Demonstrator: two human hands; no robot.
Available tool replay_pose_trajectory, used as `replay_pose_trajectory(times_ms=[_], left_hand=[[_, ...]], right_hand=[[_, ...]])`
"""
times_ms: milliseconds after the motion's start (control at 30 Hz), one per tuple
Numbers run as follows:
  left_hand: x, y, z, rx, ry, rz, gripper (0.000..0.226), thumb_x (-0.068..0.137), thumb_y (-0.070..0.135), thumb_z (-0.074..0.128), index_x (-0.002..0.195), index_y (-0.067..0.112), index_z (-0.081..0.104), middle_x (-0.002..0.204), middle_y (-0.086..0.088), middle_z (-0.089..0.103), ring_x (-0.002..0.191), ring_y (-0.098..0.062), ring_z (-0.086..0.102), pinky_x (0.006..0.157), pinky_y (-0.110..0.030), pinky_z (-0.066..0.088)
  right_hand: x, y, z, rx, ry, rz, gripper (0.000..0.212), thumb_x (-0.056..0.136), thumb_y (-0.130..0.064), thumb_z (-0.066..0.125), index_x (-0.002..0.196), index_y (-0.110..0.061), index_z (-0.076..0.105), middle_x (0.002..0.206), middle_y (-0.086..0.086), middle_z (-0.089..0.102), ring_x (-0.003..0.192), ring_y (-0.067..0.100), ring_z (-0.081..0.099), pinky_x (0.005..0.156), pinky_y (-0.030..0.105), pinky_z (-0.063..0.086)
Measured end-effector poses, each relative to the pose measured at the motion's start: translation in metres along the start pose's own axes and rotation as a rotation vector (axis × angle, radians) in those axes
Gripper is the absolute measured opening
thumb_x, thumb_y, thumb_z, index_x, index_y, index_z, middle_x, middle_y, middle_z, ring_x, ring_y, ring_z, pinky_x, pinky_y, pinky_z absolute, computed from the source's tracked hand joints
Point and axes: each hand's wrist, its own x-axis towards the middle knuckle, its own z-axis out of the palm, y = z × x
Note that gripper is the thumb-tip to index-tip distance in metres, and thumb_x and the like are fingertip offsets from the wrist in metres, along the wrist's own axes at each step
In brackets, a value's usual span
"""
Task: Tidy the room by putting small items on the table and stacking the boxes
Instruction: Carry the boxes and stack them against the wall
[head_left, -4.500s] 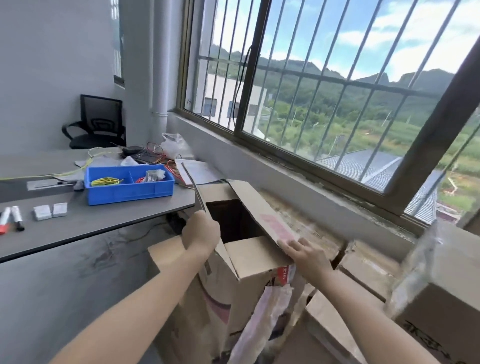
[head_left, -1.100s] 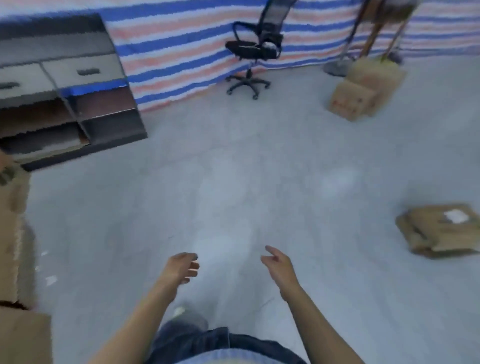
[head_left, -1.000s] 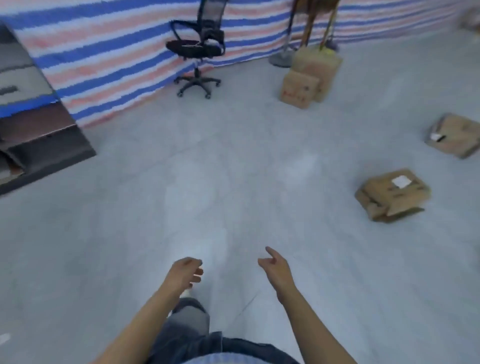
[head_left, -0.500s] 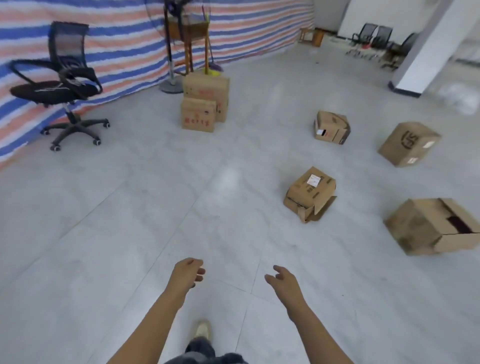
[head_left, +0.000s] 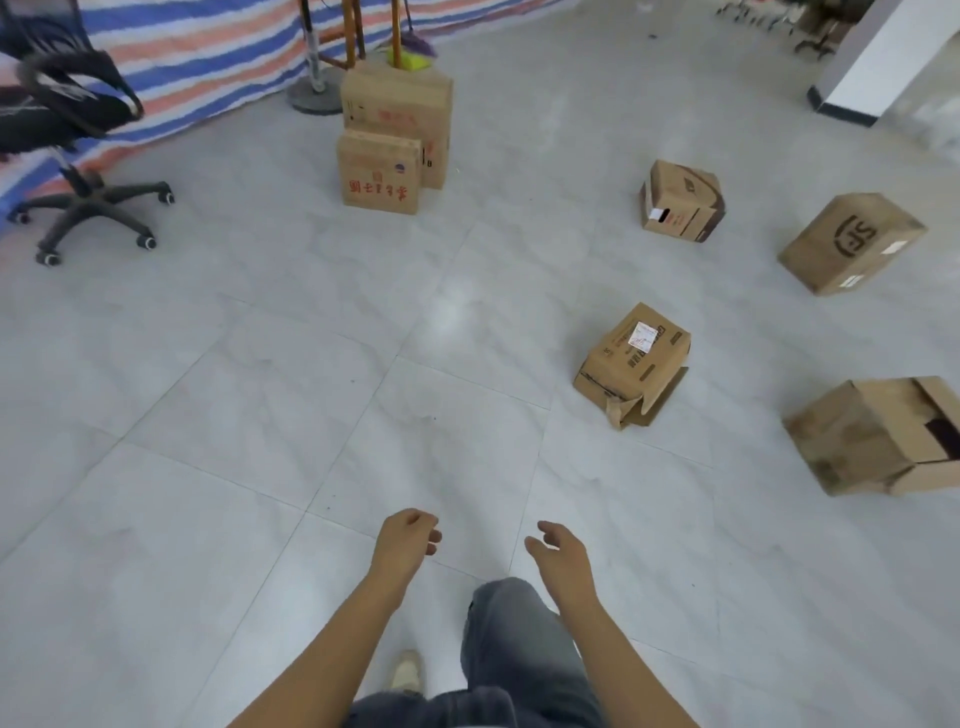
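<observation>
Left hand (head_left: 408, 538) and right hand (head_left: 558, 553) empty, fingers (head_left: 430, 535) loosely curled; boxes (head_left: 636, 361) scattered on floor (head_left: 260, 389) ahead, chair (head_left: 67, 135) left.

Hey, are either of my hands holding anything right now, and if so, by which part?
Nothing is held. The left hand hangs with fingers loosely curled and the right hand is relaxed, both over bare floor, apart from the nearest box.

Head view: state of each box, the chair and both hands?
left hand, empty, fingers loosely curled
right hand, empty, fingers relaxed
labelled box, on the floor, lower flap torn open
open box, on its side, flaps open
SF box, closed, lying on the floor
dented box, appears closed
tall box, upright, closed
small red-print box, upright, closed, in front of tall box
office chair, upright
</observation>
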Motion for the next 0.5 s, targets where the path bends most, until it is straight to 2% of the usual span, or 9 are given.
replay_pose_trajectory(times_ms=[167, 300, 500], left_hand=[[0.053, 0.055, 0.019, 0.021, 0.067, 0.02, 0.017, 0.095, 0.013, 0.047, 0.099, 0.003, 0.059, 0.092, -0.012, 0.064, 0.079, -0.022, 0.058, 0.078, -0.032, 0.041], [0.109, 0.119, 0.046, -0.012, 0.124, 0.039, 0.015, 0.094, 0.012, 0.049, 0.097, 0.002, 0.059, 0.091, -0.015, 0.064, 0.074, -0.022, 0.057, 0.07, -0.03, 0.042], [0.17, 0.219, 0.093, -0.07, 0.161, 0.102, 0.013, 0.093, 0.01, 0.05, 0.096, 0.002, 0.059, 0.086, -0.013, 0.063, 0.072, -0.021, 0.056, 0.064, -0.027, 0.04]], right_hand=[[0.077, -0.049, -0.03, 0.085, 0.027, -0.029, 0.04, 0.093, -0.018, 0.051, 0.133, -0.012, 0.048, 0.138, 0.008, 0.046, 0.104, 0.014, 0.046, 0.087, 0.023, 0.036], [0.156, -0.111, -0.07, 0.131, 0.049, -0.137, 0.038, 0.093, -0.018, 0.051, 0.131, -0.012, 0.05, 0.136, 0.007, 0.047, 0.12, 0.02, 0.047, 0.092, 0.025, 0.036], [0.241, -0.165, -0.151, 0.209, 0.165, -0.193, 0.033, 0.093, -0.016, 0.053, 0.124, -0.008, 0.055, 0.129, 0.005, 0.053, 0.122, 0.02, 0.047, 0.089, 0.024, 0.035]])
